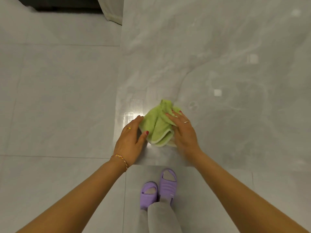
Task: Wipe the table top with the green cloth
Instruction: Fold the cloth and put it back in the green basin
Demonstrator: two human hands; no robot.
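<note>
A crumpled green cloth [157,126] with a pale hem lies on the glossy grey marble table top [227,68], close to its near left corner. My right hand [182,130] lies flat on the cloth's right side, fingers spread and pressing it down. My left hand [131,140] rests palm down on the table at the cloth's left edge, fingertips and thumb touching the fabric without gripping it. Part of the cloth is hidden under my right palm.
The table's left edge [118,81] runs up the middle of the view and its near edge [156,164] sits just below my hands. Grey floor tiles [55,98] lie to the left. My feet in purple slippers [159,187] stand below the table edge. A dark object [67,5] sits far left.
</note>
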